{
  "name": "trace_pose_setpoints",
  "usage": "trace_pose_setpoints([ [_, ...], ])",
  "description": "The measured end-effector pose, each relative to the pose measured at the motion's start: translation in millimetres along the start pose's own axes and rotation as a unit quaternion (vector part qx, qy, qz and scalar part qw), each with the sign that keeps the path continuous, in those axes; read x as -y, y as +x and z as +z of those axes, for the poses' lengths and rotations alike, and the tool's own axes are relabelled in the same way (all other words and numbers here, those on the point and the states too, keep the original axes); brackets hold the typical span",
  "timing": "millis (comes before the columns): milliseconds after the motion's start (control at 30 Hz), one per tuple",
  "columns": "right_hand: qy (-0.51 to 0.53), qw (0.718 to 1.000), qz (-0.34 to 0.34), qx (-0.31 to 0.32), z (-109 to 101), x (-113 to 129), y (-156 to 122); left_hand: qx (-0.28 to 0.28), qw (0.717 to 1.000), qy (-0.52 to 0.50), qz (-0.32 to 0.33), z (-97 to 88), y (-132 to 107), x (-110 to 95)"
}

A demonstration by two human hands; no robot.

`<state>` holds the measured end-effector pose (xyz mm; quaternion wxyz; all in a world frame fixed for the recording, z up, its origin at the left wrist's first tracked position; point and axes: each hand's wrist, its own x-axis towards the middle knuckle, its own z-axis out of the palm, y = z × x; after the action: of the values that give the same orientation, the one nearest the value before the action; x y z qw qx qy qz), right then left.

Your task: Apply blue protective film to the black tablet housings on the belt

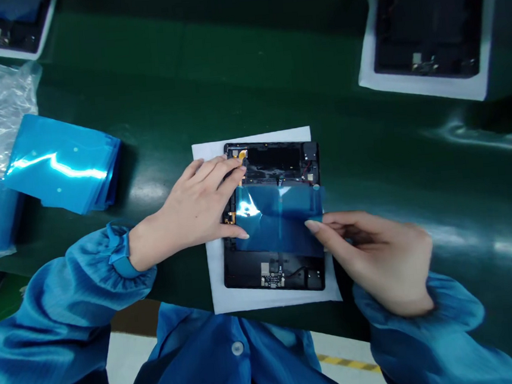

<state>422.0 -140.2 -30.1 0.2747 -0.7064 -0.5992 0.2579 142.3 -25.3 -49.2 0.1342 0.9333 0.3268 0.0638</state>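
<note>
My right hand (378, 259), nearest me, pinches the right edge of the blue film (279, 220). The film lies across the middle of the open tablet (276, 274). My left hand (195, 209) presses flat at 9 o'clock, gripping nothing. The film seems placed but not yet smoothed. More film sheets (63, 164) wait at 10 o'clock.
</note>
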Motion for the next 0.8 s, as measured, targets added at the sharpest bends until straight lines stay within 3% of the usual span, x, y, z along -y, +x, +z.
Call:
trace_pose_setpoints([
  [133, 0.022, 0.996, 0.070, 0.048, 1.4, -5.2, 5.3, -0.009, 1.000, 0.000, 0.004, -1.7, -5.8, -3.7],
  [267, 0.005, 0.997, 0.060, 0.053, 4.1, -4.4, 7.4, -0.006, 0.998, 0.042, 0.055, -9.7, -10.6, -13.4],
  [400, 0.007, 0.997, 0.052, 0.060, 4.4, -0.2, 8.1, 0.018, 0.991, 0.082, 0.108, -12.8, 1.3, -29.8],
  [533, -0.001, 0.998, 0.056, 0.013, 4.0, -6.4, 9.2, 0.058, 0.984, 0.062, 0.155, 0.8, 24.1, -52.6],
  [633, -0.002, 0.998, 0.051, -0.021, 4.3, -15.9, 9.3, 0.073, 0.985, 0.017, 0.153, 16.7, 34.9, -63.7],
  [700, -0.021, 0.999, 0.009, -0.030, 4.3, -19.1, 8.3, 0.082, 0.985, -0.010, 0.149, 23.1, 37.0, -62.7],
  [800, -0.084, 0.986, -0.147, -0.003, 4.9, -15.2, 6.9, 0.065, 0.983, -0.054, 0.166, 18.9, 33.8, -44.5],
])
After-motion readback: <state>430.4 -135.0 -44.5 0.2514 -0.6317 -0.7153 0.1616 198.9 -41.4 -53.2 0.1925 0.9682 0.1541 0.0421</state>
